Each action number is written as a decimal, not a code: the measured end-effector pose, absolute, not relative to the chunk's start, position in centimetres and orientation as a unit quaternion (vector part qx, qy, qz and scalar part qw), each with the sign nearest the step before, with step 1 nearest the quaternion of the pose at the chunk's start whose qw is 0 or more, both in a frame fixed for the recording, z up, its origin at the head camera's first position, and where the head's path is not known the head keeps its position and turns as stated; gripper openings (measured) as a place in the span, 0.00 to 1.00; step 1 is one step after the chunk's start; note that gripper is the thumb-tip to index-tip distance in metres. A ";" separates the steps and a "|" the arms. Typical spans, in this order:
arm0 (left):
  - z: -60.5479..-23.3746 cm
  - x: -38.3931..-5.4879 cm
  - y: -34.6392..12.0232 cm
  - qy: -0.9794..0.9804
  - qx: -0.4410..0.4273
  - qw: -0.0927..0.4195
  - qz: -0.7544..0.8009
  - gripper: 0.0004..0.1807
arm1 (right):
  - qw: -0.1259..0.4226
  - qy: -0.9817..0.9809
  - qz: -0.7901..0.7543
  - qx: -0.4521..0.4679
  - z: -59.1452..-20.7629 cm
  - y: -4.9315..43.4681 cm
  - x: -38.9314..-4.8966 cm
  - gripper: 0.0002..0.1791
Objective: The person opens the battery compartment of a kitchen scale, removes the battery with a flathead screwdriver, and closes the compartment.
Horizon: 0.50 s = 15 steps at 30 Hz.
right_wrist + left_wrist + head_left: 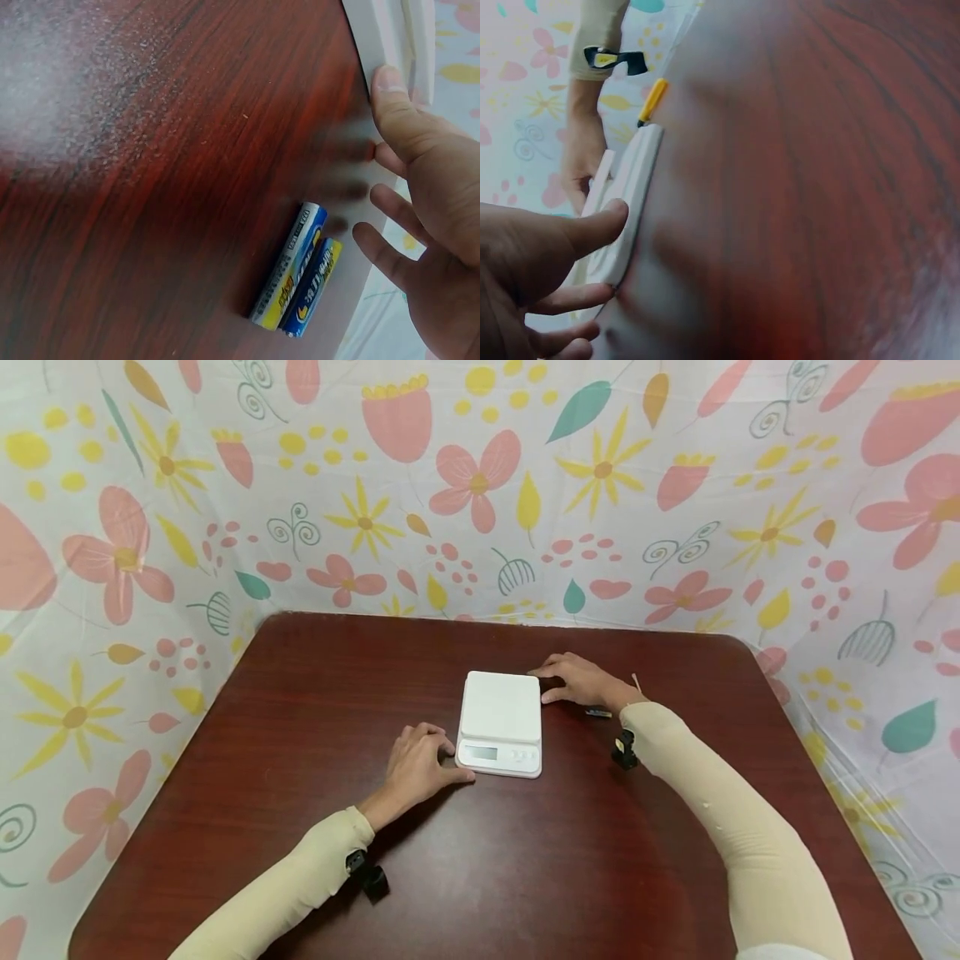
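Note:
A white kitchen scale (501, 706) lies flat on the dark red-brown table, its small display and buttons along the near edge. At its near left corner my left hand (420, 764) holds it, thumb on the front edge and a finger along the side. My right hand (577, 678) is at the far right corner. In the right wrist view its thumb (390, 90) presses the scale's side while other fingers spread loosely. Two batteries (292, 270), one thicker than the other, lie side by side near the right hand.
In the left wrist view a slim yellow stick with a dark tip (653, 101) shows beyond the scale. Flower-patterned cloth (480, 485) hangs behind and beside the table (337, 677). A thin pale stick end (636, 682) pokes out past the right wrist.

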<state>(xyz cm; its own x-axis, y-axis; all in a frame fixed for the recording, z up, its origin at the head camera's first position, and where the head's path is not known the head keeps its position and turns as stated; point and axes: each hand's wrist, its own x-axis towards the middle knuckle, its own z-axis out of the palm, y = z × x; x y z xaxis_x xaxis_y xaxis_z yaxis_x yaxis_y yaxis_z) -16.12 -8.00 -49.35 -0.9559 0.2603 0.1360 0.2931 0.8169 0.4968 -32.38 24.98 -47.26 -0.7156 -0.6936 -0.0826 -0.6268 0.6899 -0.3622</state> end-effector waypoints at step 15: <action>-47.4 -16.7 -10.5 -0.909 -0.121 -0.010 -0.400 0.24 | 0.087 0.941 -0.160 -0.286 -45.0 25.7 -29.5 0.33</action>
<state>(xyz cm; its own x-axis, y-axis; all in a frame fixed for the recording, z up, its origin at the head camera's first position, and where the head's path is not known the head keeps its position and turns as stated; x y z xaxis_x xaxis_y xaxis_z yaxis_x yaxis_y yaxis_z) -16.73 -10.47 -47.44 -0.9706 0.2274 0.0785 0.2115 0.6510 0.7290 -29.49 25.73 -45.05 -0.8218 -0.5652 -0.0723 -0.5096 0.7858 -0.3506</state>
